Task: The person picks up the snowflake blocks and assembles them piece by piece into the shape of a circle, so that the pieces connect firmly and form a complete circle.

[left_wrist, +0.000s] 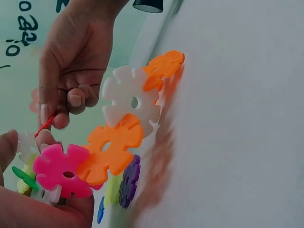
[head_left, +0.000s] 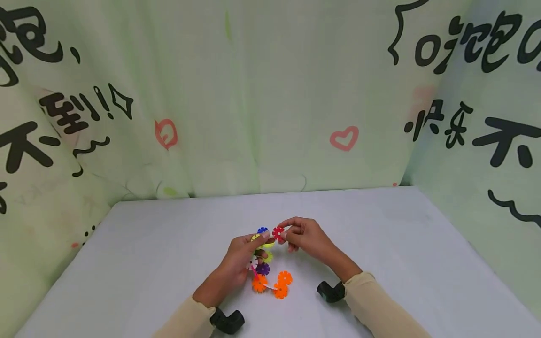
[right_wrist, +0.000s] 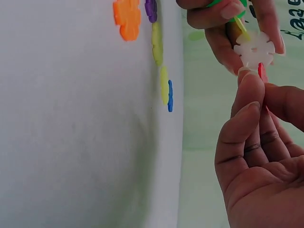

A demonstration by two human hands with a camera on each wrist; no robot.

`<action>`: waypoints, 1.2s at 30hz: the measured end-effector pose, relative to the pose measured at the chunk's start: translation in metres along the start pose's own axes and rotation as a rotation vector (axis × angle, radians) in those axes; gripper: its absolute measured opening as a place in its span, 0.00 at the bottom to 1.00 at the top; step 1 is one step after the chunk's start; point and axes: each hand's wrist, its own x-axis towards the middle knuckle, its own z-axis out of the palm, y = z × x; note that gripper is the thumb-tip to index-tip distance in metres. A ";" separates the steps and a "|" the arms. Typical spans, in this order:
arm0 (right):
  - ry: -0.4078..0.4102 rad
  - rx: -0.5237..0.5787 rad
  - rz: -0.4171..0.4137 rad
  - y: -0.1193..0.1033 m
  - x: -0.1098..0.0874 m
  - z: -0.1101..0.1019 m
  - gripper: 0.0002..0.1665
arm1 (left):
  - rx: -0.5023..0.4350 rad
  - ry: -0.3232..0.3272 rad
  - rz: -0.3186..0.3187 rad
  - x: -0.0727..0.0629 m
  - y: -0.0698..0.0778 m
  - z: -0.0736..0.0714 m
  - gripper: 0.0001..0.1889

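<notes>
Flower-shaped slotted plastic discs are joined into a curved chain. My left hand (head_left: 236,259) grips it near the far end, around a pink disc (left_wrist: 54,164) and a green disc (left_wrist: 24,177). From the pink disc the chain runs through an orange disc (left_wrist: 121,149) and a white disc (left_wrist: 124,90) to another orange disc (left_wrist: 166,65) low over the table. Between thumb and fingertips, my right hand (head_left: 310,238) pinches a red disc (head_left: 277,233). In the right wrist view, the red disc is edge-on, right at the rim of a white disc (right_wrist: 255,49) beside the left fingers.
Near the left hand, a purple disc (head_left: 263,269), yellow discs (head_left: 268,257) and a blue disc (head_left: 262,230) form a line on the white tabletop (head_left: 169,263). Behind the table hangs a pale green curtain (head_left: 253,94) with black lettering. Black wrist cameras (head_left: 228,322) sit on both forearms.
</notes>
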 end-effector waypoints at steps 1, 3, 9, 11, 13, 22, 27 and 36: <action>-0.002 -0.009 -0.008 0.000 0.000 0.001 0.15 | 0.002 0.001 0.000 0.001 0.000 0.000 0.27; -0.005 -0.023 -0.014 -0.002 0.001 0.002 0.15 | 0.009 0.006 0.000 0.002 0.001 0.000 0.26; -0.017 -0.042 -0.052 -0.010 0.008 0.006 0.14 | 0.020 0.029 -0.001 0.005 0.007 -0.005 0.26; -0.035 -0.035 -0.062 -0.012 0.009 0.009 0.14 | 0.022 0.036 0.002 0.004 0.007 -0.007 0.25; -0.052 -0.032 -0.060 -0.014 0.010 0.011 0.14 | 0.023 0.038 -0.005 0.003 0.007 -0.008 0.24; -0.024 -0.078 -0.020 -0.025 0.016 0.001 0.15 | 0.188 -0.119 0.056 0.008 0.023 -0.014 0.25; -0.067 -0.079 -0.010 -0.026 0.012 -0.001 0.16 | 0.373 -0.202 0.113 0.004 0.026 -0.018 0.19; -0.131 -0.202 0.026 -0.003 -0.007 0.001 0.15 | 0.151 -0.122 0.042 -0.005 0.014 -0.016 0.19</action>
